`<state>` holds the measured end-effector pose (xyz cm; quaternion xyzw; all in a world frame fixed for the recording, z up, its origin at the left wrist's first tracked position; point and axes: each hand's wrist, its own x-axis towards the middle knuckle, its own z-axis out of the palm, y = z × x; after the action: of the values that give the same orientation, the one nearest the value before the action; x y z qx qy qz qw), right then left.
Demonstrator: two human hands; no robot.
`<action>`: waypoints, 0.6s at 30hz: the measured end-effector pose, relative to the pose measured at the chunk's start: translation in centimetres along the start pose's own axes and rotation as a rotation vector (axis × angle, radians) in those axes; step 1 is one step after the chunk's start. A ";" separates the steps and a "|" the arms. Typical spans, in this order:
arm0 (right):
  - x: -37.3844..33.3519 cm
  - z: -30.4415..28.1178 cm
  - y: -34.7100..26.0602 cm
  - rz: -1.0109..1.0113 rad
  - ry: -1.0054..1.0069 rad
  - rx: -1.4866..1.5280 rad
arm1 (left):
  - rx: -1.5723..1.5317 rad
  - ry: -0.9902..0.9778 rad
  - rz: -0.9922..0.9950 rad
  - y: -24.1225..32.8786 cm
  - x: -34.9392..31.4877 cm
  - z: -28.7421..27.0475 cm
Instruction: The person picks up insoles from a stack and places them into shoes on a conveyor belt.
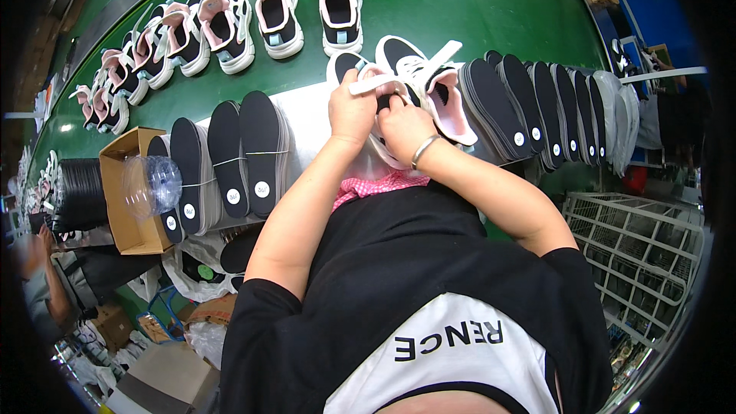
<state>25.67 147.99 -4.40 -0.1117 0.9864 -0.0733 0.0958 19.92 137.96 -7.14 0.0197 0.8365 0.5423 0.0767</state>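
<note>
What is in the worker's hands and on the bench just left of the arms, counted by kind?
White shoe, gripped by the left hand and right hand: 1
Black insole bundles, standing on edge: 4
Cardboard box: 1
Clear plastic bottle, lying in the box: 1
Total: 7
</note>
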 end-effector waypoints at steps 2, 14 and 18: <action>-1.0 0.2 0.4 -0.033 0.069 0.027 | 0.001 0.016 -0.028 -0.1 -0.1 0.0; -3.3 -3.7 0.9 -0.100 -0.127 -0.121 | -0.426 -0.213 0.129 -0.9 -1.3 0.7; -1.3 -1.5 0.8 -0.150 -0.164 -0.087 | -0.279 -0.195 0.049 -0.8 -1.8 0.1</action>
<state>26.48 149.22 -2.81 -0.1950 0.9663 -0.0281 0.1654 21.78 137.53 -7.67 0.0816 0.7408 0.6505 0.1461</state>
